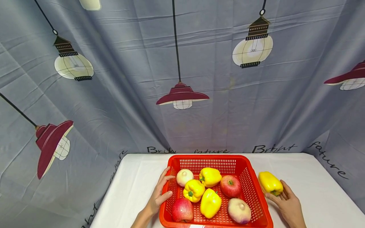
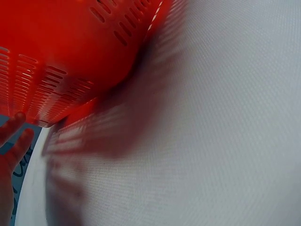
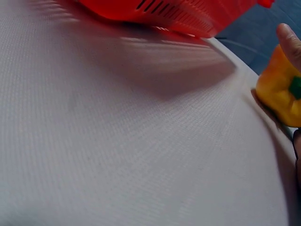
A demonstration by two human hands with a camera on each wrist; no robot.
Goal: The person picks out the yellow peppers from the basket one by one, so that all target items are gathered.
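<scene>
A red plastic basket (image 1: pixel 248 172) with slotted walls stands on the white table. My left hand (image 1: pixel 158 193) rests at its left rim, fingers nearly straight and thumb reaching over the edge; in the left wrist view its fingers (image 2: pixel 18 146) appear beside the outer wall. Right of the basket, my right hand (image 1: pixel 289 204) holds a yellow bell pepper (image 1: pixel 270 183) between thumb and fingers, its green stem toward me. The right wrist view has this pepper (image 3: pixel 277 89) at its right edge, low over the tabletop.
Inside the basket lie yellow bell peppers (image 1: pixel 210 203), red apples (image 1: pixel 231 186) and whitish, turnip-like vegetables (image 1: pixel 239 210). Behind the table hangs a grey curtain (image 1: pixel 216 120) printed with lamps and lettering. The white tabletop (image 1: pixel 137 177) extends on both sides of the basket.
</scene>
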